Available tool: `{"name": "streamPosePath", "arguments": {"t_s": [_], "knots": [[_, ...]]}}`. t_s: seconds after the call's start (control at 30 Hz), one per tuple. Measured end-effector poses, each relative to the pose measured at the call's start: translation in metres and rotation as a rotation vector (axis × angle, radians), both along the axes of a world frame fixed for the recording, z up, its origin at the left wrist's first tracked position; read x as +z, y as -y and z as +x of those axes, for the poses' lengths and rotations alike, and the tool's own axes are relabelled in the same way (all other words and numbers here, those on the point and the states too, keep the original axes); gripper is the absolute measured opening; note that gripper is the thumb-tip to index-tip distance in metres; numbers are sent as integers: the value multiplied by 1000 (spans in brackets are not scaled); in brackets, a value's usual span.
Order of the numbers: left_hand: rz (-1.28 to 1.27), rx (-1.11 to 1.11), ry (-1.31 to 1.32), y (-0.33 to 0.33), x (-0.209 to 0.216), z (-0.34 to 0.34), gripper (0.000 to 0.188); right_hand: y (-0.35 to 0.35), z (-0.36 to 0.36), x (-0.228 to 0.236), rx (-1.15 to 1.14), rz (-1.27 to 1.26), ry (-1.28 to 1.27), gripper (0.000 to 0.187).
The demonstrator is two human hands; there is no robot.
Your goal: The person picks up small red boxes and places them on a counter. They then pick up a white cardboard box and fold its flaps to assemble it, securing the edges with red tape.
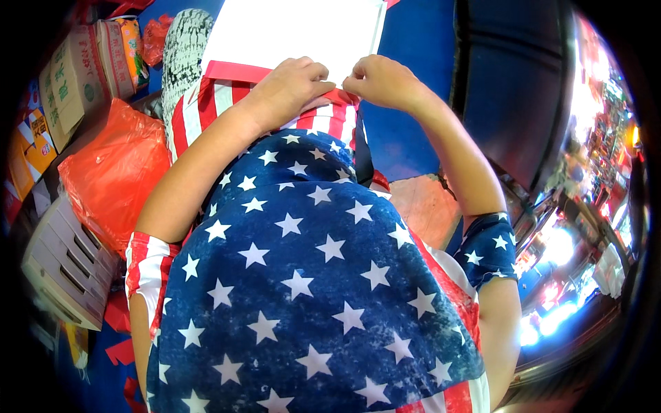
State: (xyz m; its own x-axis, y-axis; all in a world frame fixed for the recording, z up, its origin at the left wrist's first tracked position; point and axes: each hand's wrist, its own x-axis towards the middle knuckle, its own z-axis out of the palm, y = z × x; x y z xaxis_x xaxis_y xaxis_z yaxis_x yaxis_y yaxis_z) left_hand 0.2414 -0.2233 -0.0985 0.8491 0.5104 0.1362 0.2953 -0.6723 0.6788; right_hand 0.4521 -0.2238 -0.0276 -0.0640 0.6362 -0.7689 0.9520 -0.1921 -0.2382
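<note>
Panel (pixel 296 34), white and flat, at the upper centre of the frame, cut off by the top edge. Strip (pixel 237 72), red, along the near edge of the panel, above striped cloth (pixel 189 124) over the lap. Probably placed there to use the lap as a rest, with both hands free to meet at the strip.

Left hand (pixel 292 82): fingers curled and drawn together, apparently clamped on the strip. Right hand (pixel 385 81): fingers bent, tips close together at the panel's lower right corner, just beside the left fingertips; cannot tell whether pinched on the strip, owing to hidden contact.

Further out: starred shirt (pixel 296 282), blue, through the lower centre; blue surface (pixel 413 41), right of the panel; bag (pixel 113 172), red plastic, at left; boxes (pixel 82 76), cardboard, at upper left; slotted container (pixel 51 268), pale grey, at lower left, near the bag.
</note>
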Motion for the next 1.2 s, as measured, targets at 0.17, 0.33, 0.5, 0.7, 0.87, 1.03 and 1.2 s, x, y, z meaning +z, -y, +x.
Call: {"name": "streamPosePath", "arguments": {"t_s": [0.17,0.33,0.5,0.7,0.87,1.03,1.2], "knots": [[-33,88,5,5,-2,2,38,-6,0,-4,42,-28,42,37],[-123,183,-53,8,3,3,46,-7,5,0,-35,-55,39,38],[-95,222,-34,12,-1,7,45,-2,10,1,-47,-30,8,36],[-116,293,-65,15,1,10,46,4,15,8,-162,47,-90,41],[-112,288,-87,15,0,11,47,7,17,6,-167,69,-107,42],[-147,269,-76,13,1,11,50,7,20,6,-162,73,-129,41],[-16,102,114,1,0,-1,35,13,22,2,-184,144,-179,36]]}}
